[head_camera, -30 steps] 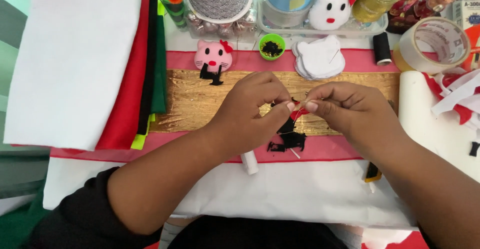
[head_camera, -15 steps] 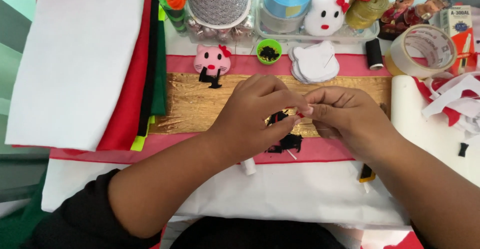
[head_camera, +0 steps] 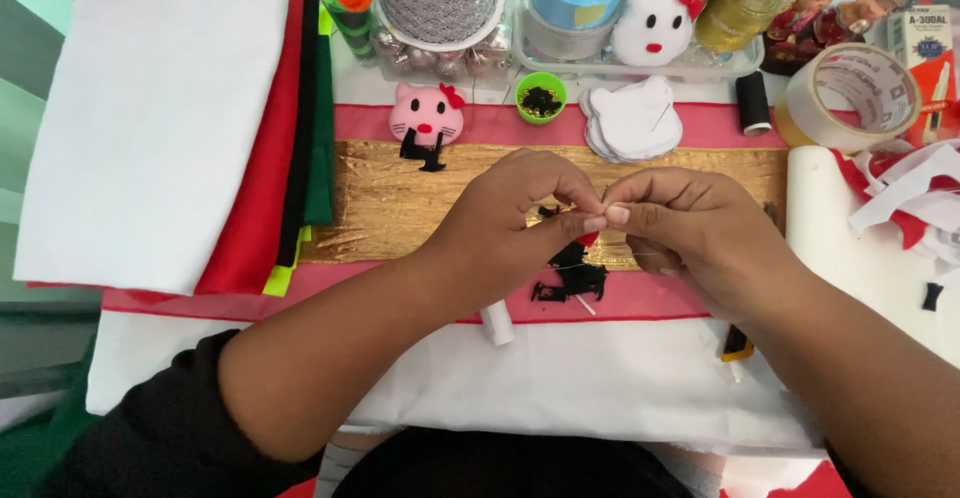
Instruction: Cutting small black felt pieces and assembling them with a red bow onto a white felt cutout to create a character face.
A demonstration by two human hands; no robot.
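Above the gold strip (head_camera: pixel 420 203), the left hand (head_camera: pixel 510 223) and right hand (head_camera: pixel 690 223) meet, fingertips of both pinched together on a small red piece (head_camera: pixel 588 240). Step in hand appears to be fine fitting of the piece. Black scraps (head_camera: pixel 572 278) lie just below; any further move calls for steady grip.

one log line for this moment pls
left hand pinching small red piece | right hand pinching it too | black scraps below | gold strip under hands

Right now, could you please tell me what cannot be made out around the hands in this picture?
- Small red piece, head view: nearly all hidden between the pinching fingers.
- Black scraps: partly covered by the left hand.
- Tape roll: too far to read detail.
- Right hand forearm: cut off by the frame edge.
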